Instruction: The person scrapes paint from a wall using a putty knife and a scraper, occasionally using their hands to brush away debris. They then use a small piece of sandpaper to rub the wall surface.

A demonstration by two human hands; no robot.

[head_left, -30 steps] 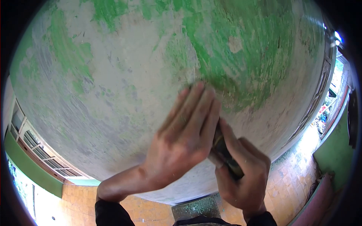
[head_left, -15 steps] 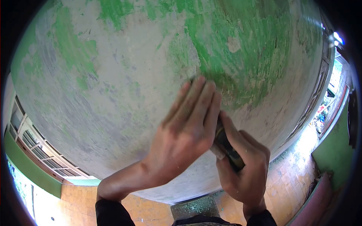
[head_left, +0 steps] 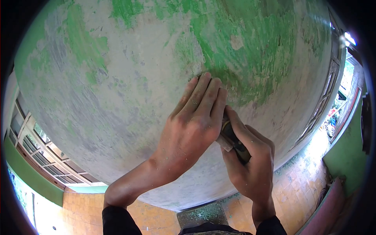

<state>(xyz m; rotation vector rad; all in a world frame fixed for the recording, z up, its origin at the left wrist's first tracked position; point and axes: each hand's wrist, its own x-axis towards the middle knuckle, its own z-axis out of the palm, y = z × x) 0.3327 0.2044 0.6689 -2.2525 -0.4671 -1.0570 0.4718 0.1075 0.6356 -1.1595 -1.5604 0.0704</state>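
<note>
our right hand point(head_left: 250, 164) grips a scraper point(head_left: 232, 140) handle; our left hand point(head_left: 192, 125) lies flat, fingers pressing it against the wall point(head_left: 117, 78).

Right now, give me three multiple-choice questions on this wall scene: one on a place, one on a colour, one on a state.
1. Where does the left hand lie?
A) flat against the wall
B) on the floor
C) in a pocket

2. What colour is the paint left on the wall?
A) blue
B) green
C) red

3. How is the right hand set?
A) open and empty
B) closed around a dark tool handle
C) out of sight

Answers:
1 A: its fingers lie straight and together against the plaster.
2 B: green patches spread across the upper wall over bare grey.
3 B: its thumb and fingers wrap the handle just beside the left hand.
</note>
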